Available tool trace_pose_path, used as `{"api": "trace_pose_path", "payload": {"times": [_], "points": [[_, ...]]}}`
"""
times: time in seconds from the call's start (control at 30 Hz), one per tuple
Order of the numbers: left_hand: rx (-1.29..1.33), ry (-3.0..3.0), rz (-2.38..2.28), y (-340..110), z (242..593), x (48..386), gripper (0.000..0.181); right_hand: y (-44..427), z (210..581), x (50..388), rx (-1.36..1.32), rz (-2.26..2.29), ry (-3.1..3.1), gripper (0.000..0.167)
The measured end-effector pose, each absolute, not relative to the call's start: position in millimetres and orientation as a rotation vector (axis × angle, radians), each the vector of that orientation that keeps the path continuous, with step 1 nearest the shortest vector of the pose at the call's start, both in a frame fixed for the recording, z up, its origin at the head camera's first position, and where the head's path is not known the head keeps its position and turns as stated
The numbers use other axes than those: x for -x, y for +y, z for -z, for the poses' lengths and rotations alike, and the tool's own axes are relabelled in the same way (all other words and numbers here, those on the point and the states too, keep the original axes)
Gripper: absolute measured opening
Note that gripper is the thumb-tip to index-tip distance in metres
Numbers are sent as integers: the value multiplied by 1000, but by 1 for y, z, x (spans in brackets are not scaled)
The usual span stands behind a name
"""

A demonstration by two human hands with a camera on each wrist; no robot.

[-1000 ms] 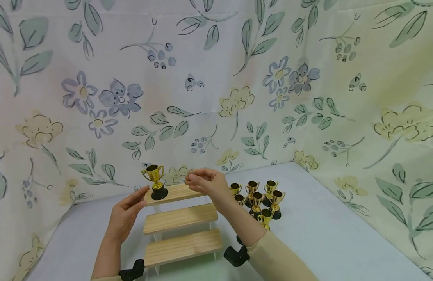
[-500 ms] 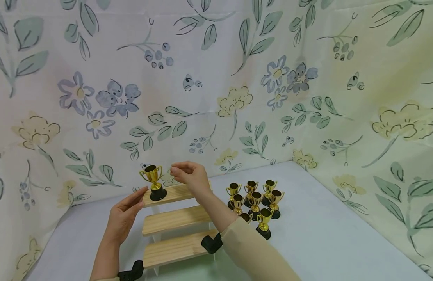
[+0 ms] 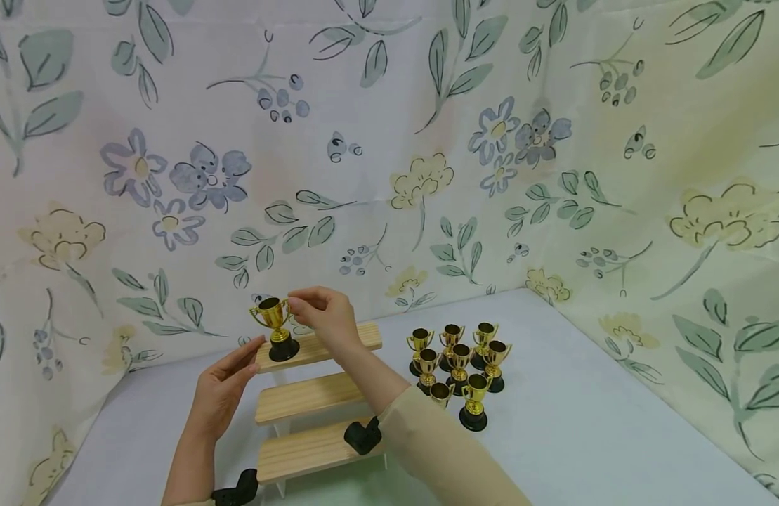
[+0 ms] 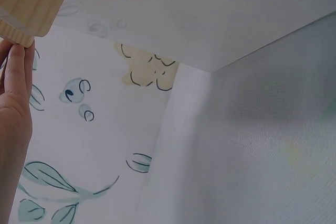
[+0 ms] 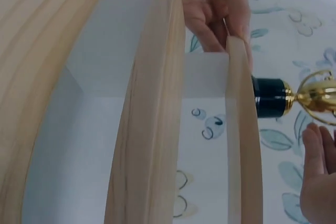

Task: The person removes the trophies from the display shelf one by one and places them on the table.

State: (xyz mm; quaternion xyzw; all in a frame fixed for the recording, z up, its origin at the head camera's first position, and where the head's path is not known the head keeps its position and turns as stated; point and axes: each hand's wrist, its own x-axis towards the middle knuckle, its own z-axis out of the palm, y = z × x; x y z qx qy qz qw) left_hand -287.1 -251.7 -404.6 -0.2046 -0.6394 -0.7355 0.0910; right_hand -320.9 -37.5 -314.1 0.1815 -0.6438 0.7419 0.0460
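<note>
A small gold trophy cup (image 3: 272, 314) with a black base stands upright near the left end of the top shelf (image 3: 351, 341) of a three-tier wooden stand. My left hand (image 3: 217, 397) holds that shelf's left end between thumb and fingers, right beside the trophy's base. In the left wrist view the fingers (image 4: 17, 72) reach up to the wood. My right hand (image 3: 328, 320) has its fingertips at the trophy's right handle; whether they touch is hard to tell. The right wrist view shows those fingers (image 5: 313, 150) fairly straight, just beside the handle of the trophy (image 5: 270, 98).
Several more gold trophies (image 3: 460, 360) stand grouped on the white tabletop (image 3: 572, 393) right of the stand. Below the top shelf are the middle shelf (image 3: 307, 399) and bottom shelf (image 3: 313, 450), on pale supports. A floral cloth (image 3: 376, 232) hangs behind.
My right hand has moved left, from over the right part of the top shelf to the trophy's right handle. The left hand stays at the shelf end, and the trophy keeps its place.
</note>
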Motion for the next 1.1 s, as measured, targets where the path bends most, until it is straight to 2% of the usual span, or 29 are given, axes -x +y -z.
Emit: {"api": "trace_pose_path", "payload": {"times": [1.1], "points": [[630, -1879, 2199, -250, 403, 285, 49, -39, 307, 311, -490, -2293, -1879, 16]]}}
